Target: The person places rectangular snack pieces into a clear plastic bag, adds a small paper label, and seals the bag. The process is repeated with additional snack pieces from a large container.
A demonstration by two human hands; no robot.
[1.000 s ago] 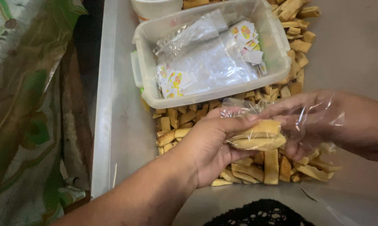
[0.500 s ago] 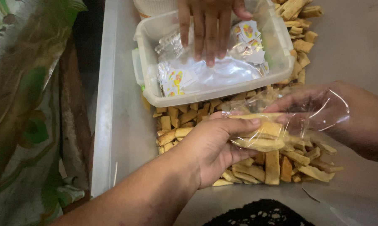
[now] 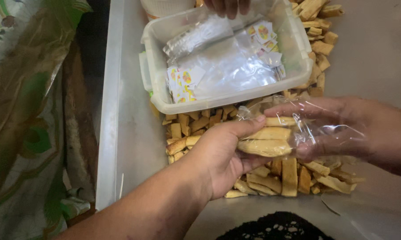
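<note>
While gripped from both sides: a few long yellow snack sticks (image 3: 266, 140), lying level, half inside a clear plastic bag (image 3: 318, 129).

Left hand (image 3: 220, 155): fingers curled shut around the near ends of the sticks, thumb laid along the top one.

Right hand (image 3: 365, 131): inside or behind the clear bag film, fingers (image 3: 298, 109) stretched leftward over the sticks, lower fingers under them, pinching bag and sticks together; exact contact blurred by the film.

Sticks relative to fingers: between the two hands, left fingertips wrapped on one end, right fingertips above and below the other end.

Beneath the fingers: loose pile of fried snack pieces (image 3: 293, 178) spread on a metal tray (image 3: 129, 133), just under both hands.

Beyond the fingertips: white plastic tub (image 3: 156, 71) holding clear bags and small printed paper labels (image 3: 182, 82), resting on the pile.

Far rim of the tub: another person's hand (image 3: 229, 5), fingertips only, pointing down.

Outside the left wrist: green patterned cloth (image 3: 27, 120) beside the tray edge.

Near edge: dark fabric (image 3: 276, 226), partly seen.
</note>
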